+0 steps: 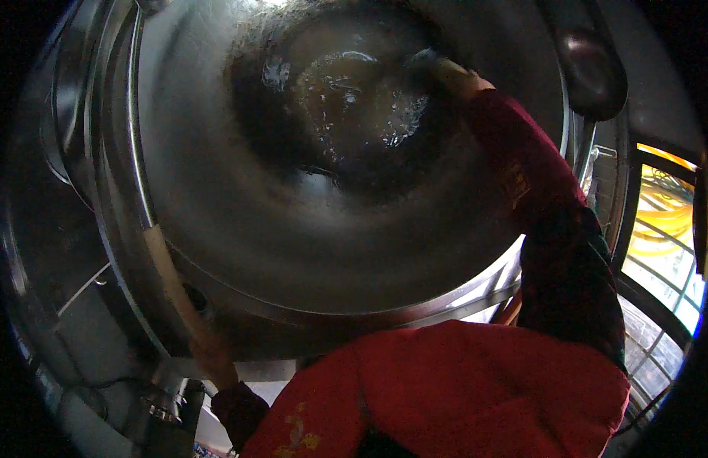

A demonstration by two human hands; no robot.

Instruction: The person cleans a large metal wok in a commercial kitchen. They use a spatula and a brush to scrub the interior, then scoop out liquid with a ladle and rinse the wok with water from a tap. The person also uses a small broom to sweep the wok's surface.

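A very large dark metal wok [354,259] spreads out before me, with shallow, murky liquid [350,99] glinting in its bottom. My right hand [476,82] reaches far into the wok, low over the liquid's right side. It is closed round a small object whose kind I cannot make out; a greyish end pokes out to the left. At the lower left, my left hand [209,357] is closed on the lower end of a long tool's wooden handle [171,275]. The tool's metal shaft [134,130] runs up along the wok's left rim, and its head is out of sight.
A dark, rounded ladle bowl [594,76] lies beyond the wok's right rim. Metal edging [114,252] surrounds the wok on the left. At the right, a bright framed opening [663,221] shows coiled yellow hose behind wire bars. A cable [114,382] hangs at the lower left.
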